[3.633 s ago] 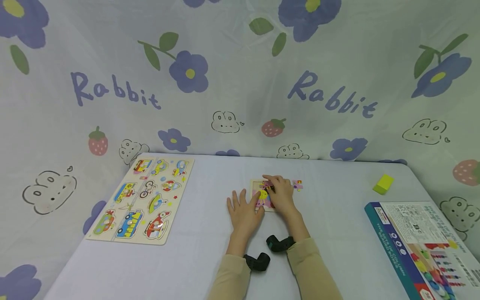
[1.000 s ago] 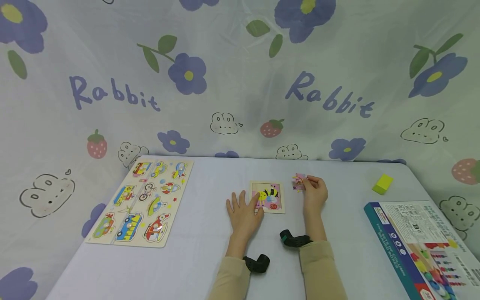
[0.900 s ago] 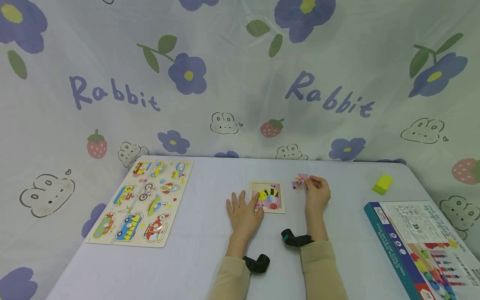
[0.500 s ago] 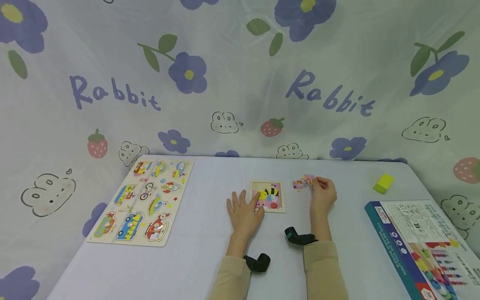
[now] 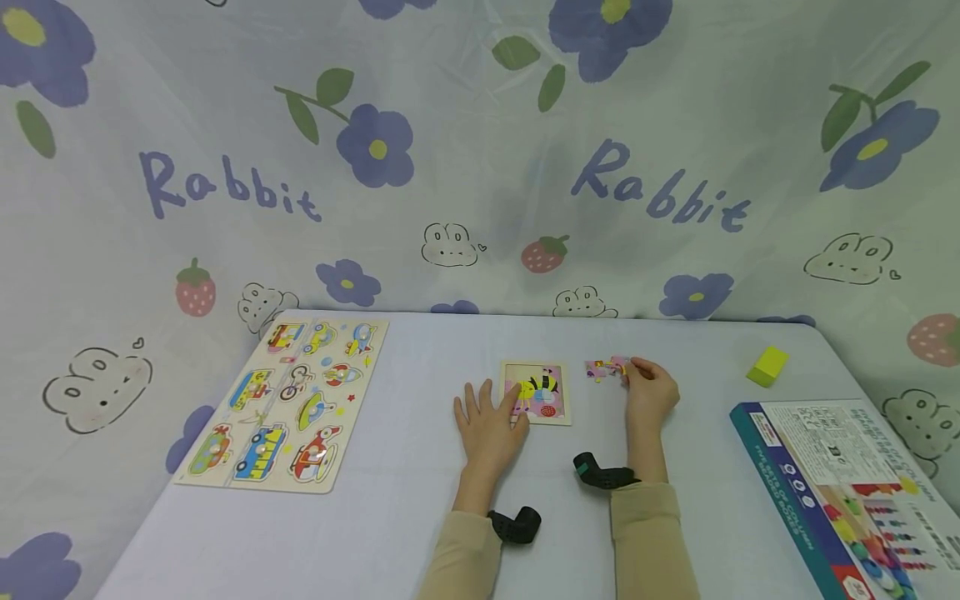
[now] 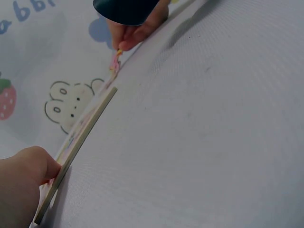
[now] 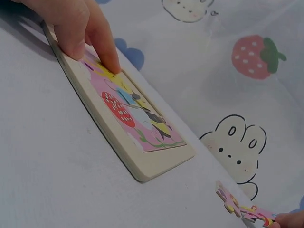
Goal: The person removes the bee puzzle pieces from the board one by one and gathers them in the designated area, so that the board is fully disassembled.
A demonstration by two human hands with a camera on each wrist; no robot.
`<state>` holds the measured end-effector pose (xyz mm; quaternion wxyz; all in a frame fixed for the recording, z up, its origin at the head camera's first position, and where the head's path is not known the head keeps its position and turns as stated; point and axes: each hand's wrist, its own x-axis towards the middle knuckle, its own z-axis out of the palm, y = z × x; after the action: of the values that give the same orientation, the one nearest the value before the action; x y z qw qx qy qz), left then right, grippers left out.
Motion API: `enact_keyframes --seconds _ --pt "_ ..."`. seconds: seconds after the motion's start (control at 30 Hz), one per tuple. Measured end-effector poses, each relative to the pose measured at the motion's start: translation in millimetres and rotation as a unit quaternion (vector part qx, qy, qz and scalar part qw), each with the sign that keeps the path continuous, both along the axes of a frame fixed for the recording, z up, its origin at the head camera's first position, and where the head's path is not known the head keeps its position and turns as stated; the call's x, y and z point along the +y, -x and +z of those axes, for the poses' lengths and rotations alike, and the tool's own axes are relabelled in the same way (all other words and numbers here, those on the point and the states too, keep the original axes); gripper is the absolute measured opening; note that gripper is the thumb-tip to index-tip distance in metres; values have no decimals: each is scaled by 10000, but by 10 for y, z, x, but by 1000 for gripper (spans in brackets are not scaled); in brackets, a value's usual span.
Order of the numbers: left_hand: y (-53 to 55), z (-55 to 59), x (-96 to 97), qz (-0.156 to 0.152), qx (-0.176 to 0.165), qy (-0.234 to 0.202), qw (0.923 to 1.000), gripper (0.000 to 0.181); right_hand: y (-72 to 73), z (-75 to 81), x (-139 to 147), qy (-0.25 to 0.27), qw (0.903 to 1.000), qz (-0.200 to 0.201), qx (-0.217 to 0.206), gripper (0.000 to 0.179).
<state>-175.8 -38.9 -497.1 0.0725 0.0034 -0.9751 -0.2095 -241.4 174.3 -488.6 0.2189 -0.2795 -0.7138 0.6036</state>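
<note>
A small wooden jigsaw board [image 5: 551, 422] lies mid-table, with a pink bee-and-strawberry picture [image 7: 118, 109] in its recess and a bare strip along the far side. My left hand [image 5: 489, 433] rests on the board's left part, fingers spread, thumb and index finger touching it. To the right of the board, my right hand [image 5: 651, 392] pinches a pink jigsaw piece [image 5: 620, 365] between thumb and fingertips. Another pink jigsaw piece [image 5: 595, 370] lies directly left of it; whether the two touch I cannot tell. In the left wrist view, the held piece [image 6: 115, 62] stands tilted.
A wooden vehicle puzzle board [image 5: 347, 421] lies at the left. On the right are a yellow block [image 5: 768, 367] and a flat toy box [image 5: 825, 446]. Behind the white table [image 5: 375, 542] hangs a rabbit-print cloth [image 5: 480, 183].
My right hand was over the board; it has moved right to the loose pieces and slid one further right, away from the other. My left hand has stayed on the board.
</note>
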Motion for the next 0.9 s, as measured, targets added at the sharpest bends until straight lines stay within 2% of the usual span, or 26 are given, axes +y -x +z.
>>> enact_keyframes --seconds 0.43,0.7,0.9 --pt "3 10 -2 3 5 14 10000 45 10 -25 -4 -356 9988 207 -253 18" --pt "-3 14 -5 -6 -15 0 10000 45 9 -35 -11 -441 9989 130 -32 17" --pt "-10 27 -5 -17 26 24 10000 45 -3 -10 -12 -324 9993 136 95 19"
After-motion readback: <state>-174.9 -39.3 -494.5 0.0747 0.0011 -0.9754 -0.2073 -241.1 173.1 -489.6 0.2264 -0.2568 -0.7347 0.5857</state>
